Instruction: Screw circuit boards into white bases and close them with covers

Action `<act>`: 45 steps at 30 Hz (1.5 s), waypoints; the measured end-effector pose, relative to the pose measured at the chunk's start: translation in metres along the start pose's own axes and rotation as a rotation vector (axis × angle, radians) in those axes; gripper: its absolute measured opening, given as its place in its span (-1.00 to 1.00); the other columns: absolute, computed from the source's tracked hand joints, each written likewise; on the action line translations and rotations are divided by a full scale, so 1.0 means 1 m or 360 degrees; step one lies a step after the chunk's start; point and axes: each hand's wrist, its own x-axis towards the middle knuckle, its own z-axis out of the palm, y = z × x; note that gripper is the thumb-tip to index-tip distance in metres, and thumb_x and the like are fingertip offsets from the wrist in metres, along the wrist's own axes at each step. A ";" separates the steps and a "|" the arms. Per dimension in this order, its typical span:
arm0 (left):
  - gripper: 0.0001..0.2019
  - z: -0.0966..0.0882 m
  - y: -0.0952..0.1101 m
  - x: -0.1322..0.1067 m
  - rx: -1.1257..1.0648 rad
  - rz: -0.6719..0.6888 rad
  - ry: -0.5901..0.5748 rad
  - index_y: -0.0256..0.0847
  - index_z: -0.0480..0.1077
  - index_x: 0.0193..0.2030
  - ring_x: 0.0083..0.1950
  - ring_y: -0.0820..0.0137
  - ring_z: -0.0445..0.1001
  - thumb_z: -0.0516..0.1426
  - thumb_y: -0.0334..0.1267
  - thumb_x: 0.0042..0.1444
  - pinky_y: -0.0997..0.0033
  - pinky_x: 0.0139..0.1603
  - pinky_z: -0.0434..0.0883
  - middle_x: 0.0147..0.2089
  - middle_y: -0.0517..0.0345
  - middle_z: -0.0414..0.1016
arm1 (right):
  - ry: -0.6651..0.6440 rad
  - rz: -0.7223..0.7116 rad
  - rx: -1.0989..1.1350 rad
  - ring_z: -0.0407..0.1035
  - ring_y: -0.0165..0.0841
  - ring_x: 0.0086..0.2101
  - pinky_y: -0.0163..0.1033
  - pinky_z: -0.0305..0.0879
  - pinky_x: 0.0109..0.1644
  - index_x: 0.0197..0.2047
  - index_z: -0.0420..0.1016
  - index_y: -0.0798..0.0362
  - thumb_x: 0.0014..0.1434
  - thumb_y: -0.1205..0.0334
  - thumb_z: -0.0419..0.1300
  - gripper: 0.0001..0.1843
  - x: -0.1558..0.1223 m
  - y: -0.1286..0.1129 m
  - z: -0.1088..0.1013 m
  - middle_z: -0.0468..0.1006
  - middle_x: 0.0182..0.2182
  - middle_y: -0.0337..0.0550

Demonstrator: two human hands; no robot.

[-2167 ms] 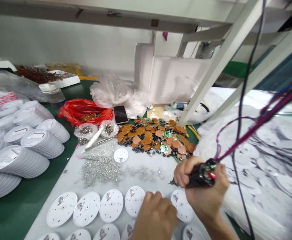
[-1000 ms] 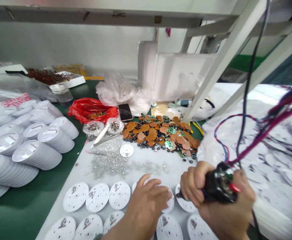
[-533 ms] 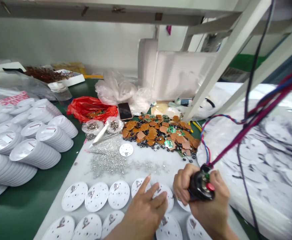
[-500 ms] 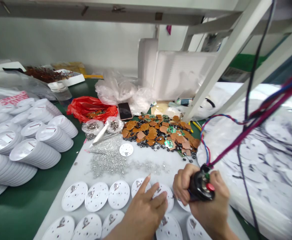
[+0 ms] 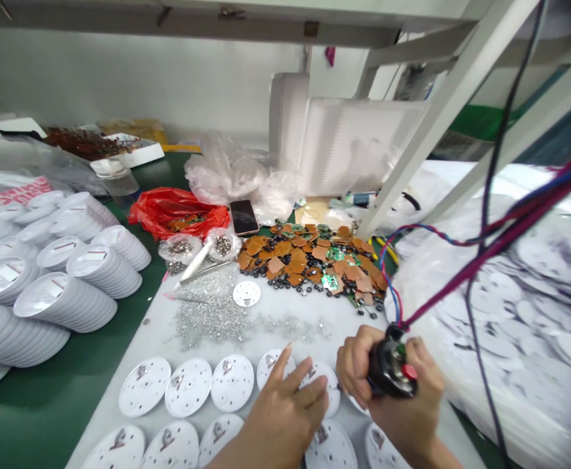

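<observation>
My right hand [image 5: 397, 397] is wrapped round a black electric screwdriver [image 5: 390, 370] with a red button, held upright over a white round disc [image 5: 358, 404]. Red, blue and black wires [image 5: 466, 260] run up from its top. My left hand [image 5: 285, 410] lies flat with fingers stretched out, pressing on a white disc [image 5: 321, 384] just left of the tool. Several white discs [image 5: 188, 387] with small metal clips lie in two rows at the near edge.
A pile of small screws [image 5: 210, 312] lies behind the discs. Brown and green circuit boards [image 5: 309, 260] are heaped further back, with a phone [image 5: 243, 217] and a red bag [image 5: 178, 212]. Stacked white housings [image 5: 55, 273] fill the left. A bag of discs [image 5: 510, 306] lies right.
My left hand has settled flat on a disc with fingers spread. My right hand has brought the screwdriver from tilted to upright, closer to the left hand.
</observation>
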 end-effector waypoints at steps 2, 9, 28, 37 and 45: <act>-0.82 0.000 -0.001 0.000 0.0011 0.0021 0.0060 -0.21 0.51 -0.22 0.03 0.28 0.61 0.10 -0.37 0.41 -0.03 0.53 -0.05 -0.15 0.30 0.67 | -0.0016 0.0021 -0.0007 0.09 -0.41 -0.69 -0.28 0.06 -0.61 -0.52 0.51 0.01 0.23 -0.37 0.01 -0.34 -0.002 -0.003 -0.001 0.27 -0.75 -0.23; -0.82 -0.004 -0.003 0.005 0.0018 0.0035 0.0048 -0.18 0.48 -0.23 0.02 0.28 0.60 0.09 -0.38 0.40 -0.01 0.49 0.04 -0.16 0.31 0.67 | 0.0127 -0.0253 0.0020 0.19 -0.39 -0.66 -0.27 0.15 -0.58 -0.53 0.51 0.01 0.22 -0.37 0.03 -0.35 0.017 -0.018 0.017 0.30 -0.73 -0.23; -0.87 -0.045 -0.024 0.046 -0.0840 -0.1007 -0.0512 -0.12 0.59 -0.18 -0.16 0.27 0.49 0.37 -0.38 0.14 0.17 -0.04 0.25 -0.26 0.22 0.58 | 0.0174 -0.0216 0.0033 0.20 -0.37 -0.69 -0.24 0.19 -0.60 -0.57 0.50 0.00 0.20 -0.38 0.01 -0.33 0.024 -0.029 0.038 0.26 -0.76 -0.24; -0.81 -0.042 -0.022 0.042 -0.0884 -0.1011 -0.0444 -0.27 0.48 -0.40 -0.21 0.32 0.47 0.42 -0.47 0.05 0.22 -0.06 0.22 -0.34 0.22 0.54 | 0.0143 -0.0181 0.0071 0.19 -0.37 -0.69 -0.22 0.21 -0.59 -0.57 0.49 -0.01 0.19 -0.43 -0.01 -0.31 0.014 -0.035 0.032 0.25 -0.76 -0.24; -0.78 -0.042 -0.018 0.039 -0.0976 -0.1150 -0.0430 -0.27 0.47 -0.41 -0.22 0.33 0.48 0.41 -0.54 0.01 0.27 -0.10 0.31 -0.33 0.20 0.55 | 0.0089 -0.0216 0.0028 0.19 -0.37 -0.69 -0.23 0.20 -0.59 -0.55 0.50 -0.02 0.19 -0.44 -0.03 -0.30 0.010 -0.035 0.037 0.26 -0.75 -0.24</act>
